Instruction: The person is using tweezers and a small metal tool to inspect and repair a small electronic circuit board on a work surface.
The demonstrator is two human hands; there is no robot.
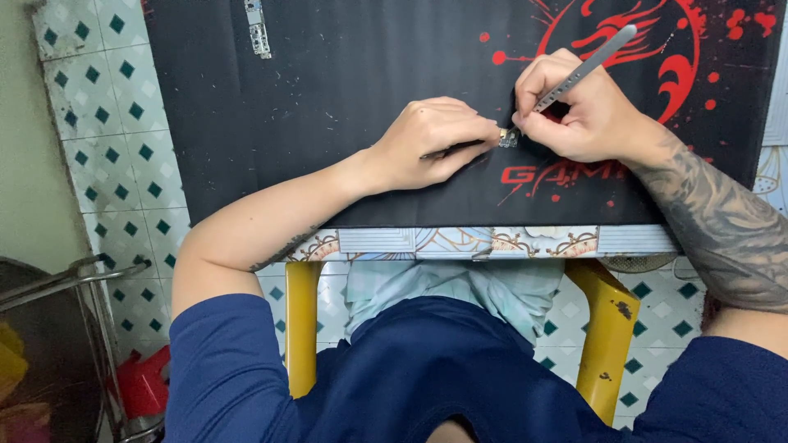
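My left hand [431,139] rests on a black desk mat [328,107] and pinches a thin dark tool against a tiny silvery part [508,139]. My right hand [574,111] grips metal tweezers [593,59] like a pen, tip down at that same small part. Both hands meet over it, fingertips almost touching. The part is mostly hidden by my fingers, so I cannot make out its shape.
A narrow circuit board strip [258,28] lies at the mat's far edge. The mat has a red printed design [648,41] at the right. It covers a small tiled-top table [460,242] with yellow legs [302,324]. A metal rack [74,283] stands at the lower left on a tiled floor [107,123].
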